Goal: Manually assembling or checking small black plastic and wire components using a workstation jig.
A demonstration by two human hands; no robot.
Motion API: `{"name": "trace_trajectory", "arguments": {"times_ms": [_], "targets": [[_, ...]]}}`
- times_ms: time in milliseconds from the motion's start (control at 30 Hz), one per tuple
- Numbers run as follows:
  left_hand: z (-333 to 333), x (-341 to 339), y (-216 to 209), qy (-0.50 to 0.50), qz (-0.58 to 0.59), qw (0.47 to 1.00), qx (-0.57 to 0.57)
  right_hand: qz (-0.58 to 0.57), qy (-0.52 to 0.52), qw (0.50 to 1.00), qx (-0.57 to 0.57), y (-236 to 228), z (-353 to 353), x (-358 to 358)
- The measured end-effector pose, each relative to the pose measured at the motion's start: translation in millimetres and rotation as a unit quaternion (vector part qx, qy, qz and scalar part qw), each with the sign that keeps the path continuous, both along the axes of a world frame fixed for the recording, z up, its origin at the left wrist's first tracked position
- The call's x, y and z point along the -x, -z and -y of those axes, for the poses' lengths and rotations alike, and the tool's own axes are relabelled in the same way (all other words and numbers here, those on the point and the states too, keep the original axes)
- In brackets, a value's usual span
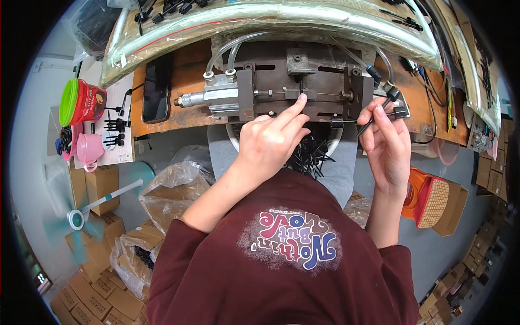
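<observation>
My left hand (271,140) reaches over a dark metal fixture (271,51), its index finger stretched out. That fingertip rests at a small black piece (301,85) standing in the middle of the fixture, below a bolted metal block (298,60). The other fingers are loosely spread and the thumb is hidden. On the right, my right hand (389,142) pinches several thin black rods with blocky black heads (400,112) between thumb and fingers; they point different ways. Between my legs, partly behind my left hand, sits a pile of similar black rods (311,154) in a pale round container.
A pneumatic cylinder (223,97) with clear hoses is mounted on the fixture's left. A dark phone (157,89), a red and green tub (82,103) and a pink cup (90,149) lie left. A plastic-wrapped shelf (260,27) spans the back. A fan (77,219) stands lower left.
</observation>
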State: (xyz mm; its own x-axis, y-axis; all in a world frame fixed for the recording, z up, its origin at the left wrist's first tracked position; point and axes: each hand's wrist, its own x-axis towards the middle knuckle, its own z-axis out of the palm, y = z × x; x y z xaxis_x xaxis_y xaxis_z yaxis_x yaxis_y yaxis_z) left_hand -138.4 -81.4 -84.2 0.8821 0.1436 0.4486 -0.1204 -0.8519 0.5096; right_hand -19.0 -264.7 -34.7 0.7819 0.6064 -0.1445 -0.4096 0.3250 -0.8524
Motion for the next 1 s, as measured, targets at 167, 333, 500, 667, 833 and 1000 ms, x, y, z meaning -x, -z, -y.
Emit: {"name": "trace_trajectory", "arguments": {"times_ms": [167, 333, 500, 667, 833, 1000], "targets": [[5, 4, -30, 0.113, 0.01, 0.914, 0.389, -0.048, -0.066, 0.997, -0.01, 5, -11, 9], [-7, 16, -44, 0.159, 0.033, 0.949, 0.269, -0.015, -0.01, 1.0, -0.018, 9, -14, 0], [4, 17, -14, 0.035, 0.029, 0.993, 0.109, 0.158, 0.114, 0.98, 0.044, 3, -11, -2], [5, 2, 12, -0.008, 0.042, 0.997, -0.067, 0.262, 0.138, 0.95, 0.097, 6, -13, 7], [8, -5, 4, -0.034, 0.038, 0.986, -0.158, 0.362, 0.165, 0.902, 0.168, 2, -6, 15], [9, -6, 6, -0.043, 0.035, 0.981, -0.187, 0.578, 0.227, 0.751, 0.224, 6, -9, 8]]}}
